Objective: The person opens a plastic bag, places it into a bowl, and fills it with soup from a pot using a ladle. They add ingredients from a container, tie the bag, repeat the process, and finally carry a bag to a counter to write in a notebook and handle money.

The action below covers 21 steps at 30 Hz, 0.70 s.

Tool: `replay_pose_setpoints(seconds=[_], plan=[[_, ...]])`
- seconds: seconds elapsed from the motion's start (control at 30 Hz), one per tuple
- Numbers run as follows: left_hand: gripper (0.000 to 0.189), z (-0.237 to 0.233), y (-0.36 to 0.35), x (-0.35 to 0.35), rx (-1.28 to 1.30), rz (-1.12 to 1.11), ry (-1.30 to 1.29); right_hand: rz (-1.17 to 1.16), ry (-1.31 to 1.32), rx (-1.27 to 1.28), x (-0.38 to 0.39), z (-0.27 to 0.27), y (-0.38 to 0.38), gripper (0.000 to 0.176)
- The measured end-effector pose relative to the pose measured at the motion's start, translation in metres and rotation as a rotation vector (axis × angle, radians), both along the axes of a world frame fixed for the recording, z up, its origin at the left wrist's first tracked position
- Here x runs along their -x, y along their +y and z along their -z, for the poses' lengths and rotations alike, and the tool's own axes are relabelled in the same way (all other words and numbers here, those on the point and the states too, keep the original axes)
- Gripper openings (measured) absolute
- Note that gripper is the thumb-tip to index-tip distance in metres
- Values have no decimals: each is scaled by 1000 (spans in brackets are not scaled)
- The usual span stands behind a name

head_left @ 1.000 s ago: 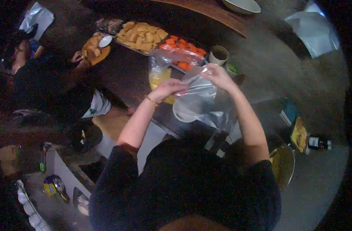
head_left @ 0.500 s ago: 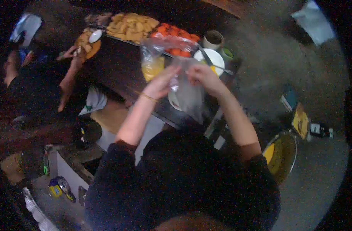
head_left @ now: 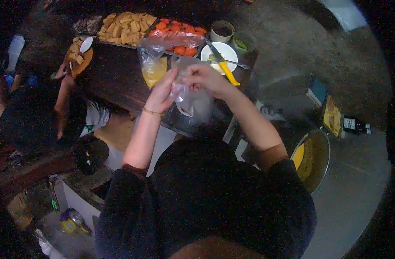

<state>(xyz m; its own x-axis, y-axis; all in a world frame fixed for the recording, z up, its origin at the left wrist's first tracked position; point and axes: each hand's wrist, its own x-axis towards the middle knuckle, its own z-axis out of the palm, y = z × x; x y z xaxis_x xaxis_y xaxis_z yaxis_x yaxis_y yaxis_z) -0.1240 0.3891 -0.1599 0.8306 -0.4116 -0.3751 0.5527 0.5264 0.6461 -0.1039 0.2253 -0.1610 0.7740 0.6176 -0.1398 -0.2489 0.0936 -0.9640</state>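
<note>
A clear plastic bag (head_left: 198,103) hangs between my two hands above the near edge of the dark table. My left hand (head_left: 164,90) pinches it near the top. The fingers of my right hand (head_left: 206,80) are bent onto the same bag, close beside the left fingertips. Just beyond my left hand lies another clear bag with yellow contents (head_left: 155,74). A white plate (head_left: 205,55) is past my right hand, with a yellow-handled knife (head_left: 230,73) across it. Behind the held bag, a pale round dish is partly hidden.
Trays of tan chunks (head_left: 125,29) and red-orange pieces (head_left: 180,28) line the table's far side, near a dark-filled cup (head_left: 222,31). At left, a co-worker's hand is by a round board (head_left: 82,62). A large pot (head_left: 320,162) with yellow contents stands right.
The view has shifted, so the table things appear further left. My hands are closer together on the plastic bag. The co-worker's hand has moved back from the food on the board.
</note>
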Motion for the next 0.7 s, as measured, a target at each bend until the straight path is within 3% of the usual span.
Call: replay_pose_setpoints(seconds=[0.03, 0.07, 0.1, 0.13, 0.2, 0.23, 0.3, 0.33, 0.43, 0.47, 0.53, 0.6, 0.67, 0.7], plan=[[18, 15, 18, -6, -95, 14, -46, 4, 2, 1, -4, 1, -7, 13], [17, 24, 28, -10, -189, 26, -92, 176, -97, 114, -10, 3, -15, 13], [14, 14, 29, -10, -555, -11, -301, 347, -194, 228, -14, 4, -24, 12], [12, 20, 46, -20, -1029, 15, -601, 347, -188, 230, -19, 9, -33, 12], [11, 11, 57, -14, -1485, -165, -856, 539, -883, 901, -26, 24, -46, 10], [11, 0, 58, -11, -1484, -159, -860, 545, -879, 902, -30, 35, -48, 10], [11, -16, 60, -3, -1598, -291, -1224, 677, -852, 1116, -33, 63, -54, 12], [11, -22, 69, 1, -1657, -193, -1143, 677, -851, 1116, -31, 72, -58, 12], [18, -14, 86, 5, -1755, -188, -1138, 319, -477, 1247, -13, 99, -62, 26], [20, 1, 94, 5, -1877, -154, -1207, 318, -469, 1241, -1, 109, -53, 26], [22, 4, 93, 2, -2004, -118, -1287, 338, -367, 1378, 20, 128, -36, 45], [21, -9, 73, 7, -1465, 59, -977, 285, -314, 1362, 35, 185, -37, 50], [19, 0, 67, 3, -1462, 51, -1107, 232, -259, 1345, 41, 204, -38, 55], [21, 2, 60, -2, -1334, 10, -934, 270, -63, 1072, 45, 209, -39, 49]])
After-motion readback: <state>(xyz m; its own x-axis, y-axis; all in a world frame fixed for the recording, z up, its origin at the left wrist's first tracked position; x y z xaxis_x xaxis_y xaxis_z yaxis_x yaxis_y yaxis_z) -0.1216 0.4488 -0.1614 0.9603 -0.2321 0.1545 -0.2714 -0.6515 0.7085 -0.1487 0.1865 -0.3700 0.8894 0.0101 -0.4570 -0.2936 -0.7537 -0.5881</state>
